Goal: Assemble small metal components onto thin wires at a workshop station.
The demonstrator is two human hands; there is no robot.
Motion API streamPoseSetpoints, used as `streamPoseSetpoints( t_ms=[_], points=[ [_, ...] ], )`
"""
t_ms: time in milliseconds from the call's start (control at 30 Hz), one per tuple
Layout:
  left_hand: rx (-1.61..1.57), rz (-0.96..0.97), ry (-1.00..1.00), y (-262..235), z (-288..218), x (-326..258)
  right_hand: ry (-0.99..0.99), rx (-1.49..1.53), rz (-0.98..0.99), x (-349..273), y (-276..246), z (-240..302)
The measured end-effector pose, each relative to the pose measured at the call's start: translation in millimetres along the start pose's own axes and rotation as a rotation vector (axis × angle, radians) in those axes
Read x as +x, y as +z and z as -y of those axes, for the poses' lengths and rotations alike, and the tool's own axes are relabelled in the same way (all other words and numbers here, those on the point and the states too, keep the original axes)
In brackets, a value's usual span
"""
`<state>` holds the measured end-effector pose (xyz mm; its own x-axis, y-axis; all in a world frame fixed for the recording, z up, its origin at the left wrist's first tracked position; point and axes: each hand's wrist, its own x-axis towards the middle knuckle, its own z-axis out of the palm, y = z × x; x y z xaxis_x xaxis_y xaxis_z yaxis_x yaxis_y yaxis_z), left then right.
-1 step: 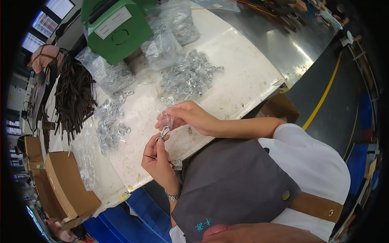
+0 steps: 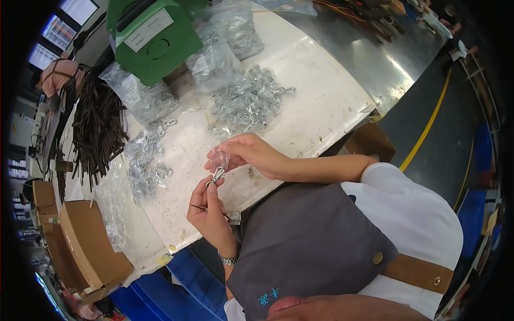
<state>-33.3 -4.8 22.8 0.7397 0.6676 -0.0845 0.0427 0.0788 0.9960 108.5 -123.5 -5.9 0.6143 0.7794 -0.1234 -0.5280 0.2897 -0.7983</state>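
Pinching a small metal clasp (image 2: pixel 217 175) between thumb and fingertips, the left hand (image 2: pixel 210 211) is holding it up just above the near edge of the white table (image 2: pixel 321 101); a thin dark strip (image 2: pixel 201 207) is also sticking out of that hand. The right hand (image 2: pixel 251 155) is reaching across from the right, its fingers closing on a small clear bag (image 2: pixel 220 158) right over the clasp, touching it. Beyond the hands, a heap of loose clasps (image 2: pixel 249 104) is lying on the table, with a smaller heap (image 2: pixel 147 160) to the left. Farther back, a green box (image 2: pixel 155 40) is standing among filled plastic bags (image 2: pixel 214 64), and dark straps (image 2: pixel 96 131) are lying at the far left. Cardboard boxes (image 2: pixel 88 243) are sitting below the table edge.
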Motion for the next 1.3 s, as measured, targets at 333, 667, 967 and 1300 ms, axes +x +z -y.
streamPoseSetpoints(
  t_ms=[333,667,967,1300],
  points=[
    [-0.005,0.006,-0.012,3,-2,-1,-0.007,-0.014,-0.006,1,-2,-1],
    [-0.061,-0.109,0.055,5,-1,1,0.006,-0.077,0.016,-2,-3,-9],
    [0.078,-0.033,0.022,-3,-1,-14,-0.008,0.009,0.015,-1,-4,-3],
    [0.039,-0.086,0.07,4,6,-5,0.02,-0.012,0.028,-1,-3,-7]
  ],
)
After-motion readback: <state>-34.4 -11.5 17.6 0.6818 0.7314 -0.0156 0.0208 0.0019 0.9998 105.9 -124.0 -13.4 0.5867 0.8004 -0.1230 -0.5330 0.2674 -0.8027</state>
